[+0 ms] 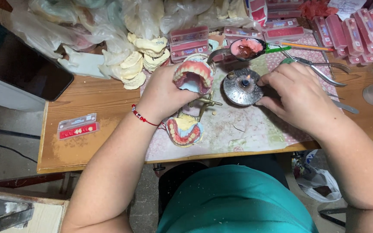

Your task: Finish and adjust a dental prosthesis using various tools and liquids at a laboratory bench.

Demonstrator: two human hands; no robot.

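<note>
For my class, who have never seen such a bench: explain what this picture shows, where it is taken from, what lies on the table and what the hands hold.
The one picture comes from a camera on the person's head, looking down at two bare hands. The left hand holds up a denture model with pink gums and a row of teeth. The right hand rests by a small round metal burner with a tiny flame. A second denture model lies below the left hand. On the wooden table also lie a spoon of pink wax, pliers, pale plaster casts and a card of loose teeth.
</note>
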